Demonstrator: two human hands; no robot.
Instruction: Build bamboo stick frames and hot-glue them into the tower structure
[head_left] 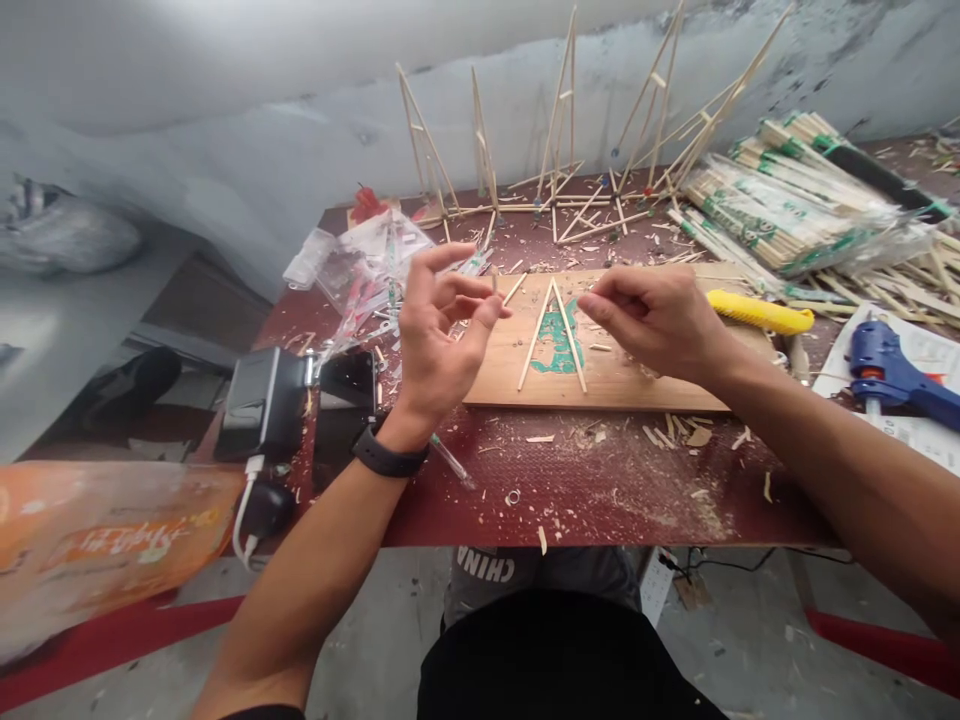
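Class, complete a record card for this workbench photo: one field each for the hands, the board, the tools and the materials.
Left hand: raised over table, fingertips pinched, black wristband on wrist
Right hand: over wooden board, fingertips pinched; contents too small to tell
Board: two sticks lying in an inverted V
Tools: yellow-handled tool at board's right end; blue glue gun farther right
Materials: wrapped chopstick bundles, far right
Back: stick frames standing by wall

workshop | glue gun [896,377] | stick frames [570,150] | shavings-strewn table [600,500]
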